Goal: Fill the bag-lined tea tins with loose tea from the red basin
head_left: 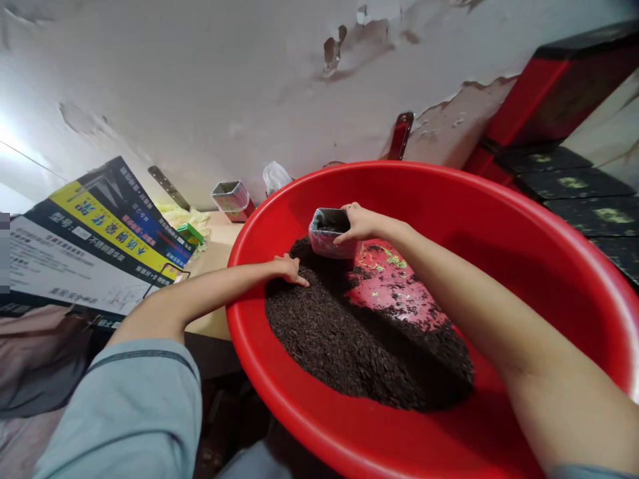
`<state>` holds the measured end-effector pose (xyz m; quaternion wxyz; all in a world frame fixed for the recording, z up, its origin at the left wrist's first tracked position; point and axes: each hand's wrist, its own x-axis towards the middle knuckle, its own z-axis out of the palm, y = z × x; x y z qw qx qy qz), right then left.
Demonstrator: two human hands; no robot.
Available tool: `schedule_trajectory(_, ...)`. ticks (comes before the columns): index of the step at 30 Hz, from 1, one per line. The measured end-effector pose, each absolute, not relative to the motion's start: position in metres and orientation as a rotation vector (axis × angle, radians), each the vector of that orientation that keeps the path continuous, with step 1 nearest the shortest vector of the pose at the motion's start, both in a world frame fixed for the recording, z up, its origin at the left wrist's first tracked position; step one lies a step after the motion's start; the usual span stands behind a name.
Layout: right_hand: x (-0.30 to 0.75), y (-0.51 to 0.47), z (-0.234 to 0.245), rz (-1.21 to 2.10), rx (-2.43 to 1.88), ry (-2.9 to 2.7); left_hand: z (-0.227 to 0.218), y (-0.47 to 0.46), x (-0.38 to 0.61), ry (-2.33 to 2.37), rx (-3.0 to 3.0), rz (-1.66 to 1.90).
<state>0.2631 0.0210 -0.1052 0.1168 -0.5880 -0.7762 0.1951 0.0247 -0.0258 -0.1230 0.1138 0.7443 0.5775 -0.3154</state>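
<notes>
A large red plastic tub [309, 412] holds a heap of dark, loose dried bits that look like tea leaves [344, 339]. My right hand [357, 223] grips the rim of a small box lined with a clear plastic bag [327, 245], fingers at its far side and thumb at the near one. The box stands upright at the heap's far edge, with some dark contents inside. My left hand [289, 269] rests on the tea leaves just left of the box, fingers stretched out and partly sunk among them.
A similar lined red box [233, 198] and a white plastic bag [275, 177] stand behind the tub on a wooden table [219, 233]. A large printed carton [100, 246] is at the left, by a small green box [190, 233]. Black patterned boxes [564, 183] stack at the right.
</notes>
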Motion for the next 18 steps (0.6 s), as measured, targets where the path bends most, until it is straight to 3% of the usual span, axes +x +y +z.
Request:
schedule_trajectory(13, 0.260, 0.022, -0.098, 0.600, -1.768, -2.308, -0.078, -0.015, 0.025, 1.651, 2.155, -0.733)
schedule_trajectory(18, 0.260, 0.019, -0.093, 0.581, -1.756, -2.336, -0.016, 0.002, 0.025, 1.491, 2.088, -0.208)
